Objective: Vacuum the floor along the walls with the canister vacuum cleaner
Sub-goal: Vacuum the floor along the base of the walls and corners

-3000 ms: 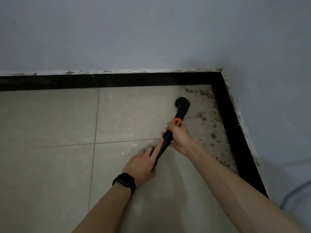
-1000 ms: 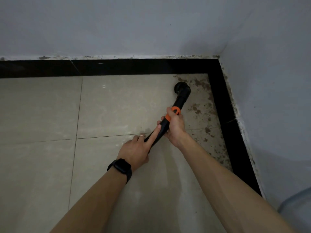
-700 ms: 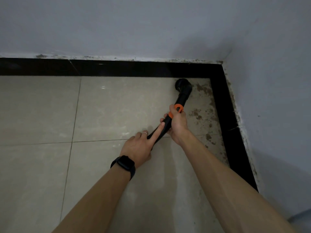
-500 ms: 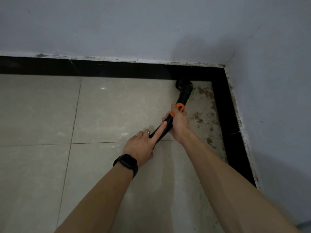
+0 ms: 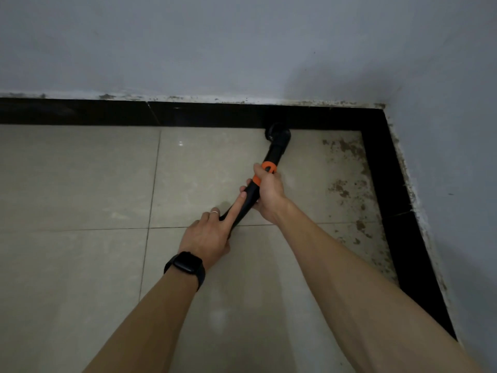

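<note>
In the head view, the black vacuum tube [image 5: 274, 153] runs diagonally over the beige tiled floor [image 5: 80, 179]. Its round nozzle [image 5: 278, 133] is down on the tile, touching the black skirting [image 5: 188, 114] under the grey wall [image 5: 215, 49], left of the corner. The right hand [image 5: 270, 196] is wrapped round the tube at its orange collar [image 5: 265, 169]. The left hand [image 5: 207, 236] grips the tube lower down, with the index finger laid straight along it. It wears a ring [image 5: 214, 211], and there is a black watch [image 5: 185, 265] on that wrist. Brown stains [image 5: 341, 187] speckle the tiles near the right-hand skirting.
</note>
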Available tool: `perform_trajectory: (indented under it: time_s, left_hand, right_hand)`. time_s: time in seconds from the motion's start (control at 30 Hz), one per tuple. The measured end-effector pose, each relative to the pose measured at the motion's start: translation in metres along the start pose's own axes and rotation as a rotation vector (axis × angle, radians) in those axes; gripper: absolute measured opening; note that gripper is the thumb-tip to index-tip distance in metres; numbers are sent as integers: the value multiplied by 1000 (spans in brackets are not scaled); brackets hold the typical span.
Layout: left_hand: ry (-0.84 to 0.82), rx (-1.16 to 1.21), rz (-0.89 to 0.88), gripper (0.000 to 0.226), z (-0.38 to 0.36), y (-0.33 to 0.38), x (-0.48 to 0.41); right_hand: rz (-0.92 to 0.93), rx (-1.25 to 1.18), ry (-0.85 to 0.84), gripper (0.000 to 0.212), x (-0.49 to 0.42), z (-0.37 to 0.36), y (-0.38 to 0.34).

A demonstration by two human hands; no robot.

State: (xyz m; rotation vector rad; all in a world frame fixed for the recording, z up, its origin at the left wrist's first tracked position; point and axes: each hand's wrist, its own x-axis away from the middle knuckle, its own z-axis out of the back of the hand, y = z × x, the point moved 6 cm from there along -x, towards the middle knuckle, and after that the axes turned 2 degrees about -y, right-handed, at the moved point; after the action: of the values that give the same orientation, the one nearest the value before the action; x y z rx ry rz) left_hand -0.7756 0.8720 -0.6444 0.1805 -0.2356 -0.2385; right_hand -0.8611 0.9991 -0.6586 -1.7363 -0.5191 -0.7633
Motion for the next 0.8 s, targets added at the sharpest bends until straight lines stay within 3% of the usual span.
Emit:
perform_trajectory:
  time_s: [0.37,0.5,0.63,0.8]
  left_hand:
    - [-35,124,81,117,5,-54,60]
    - [-55,102,-25,116,5,-49,81]
    - [-92,34,-178,115,2,-35,104]
    - [-88,-44,-346,132,-4,-4,127]
  right_hand:
    - [-54,148,-108,44,29,-69,34]
    - [-32,129,-37,48,56,-45,52]
    - [-44,15,26,36,99,0,78]
    - [-77,-96,185,37,143,47,108]
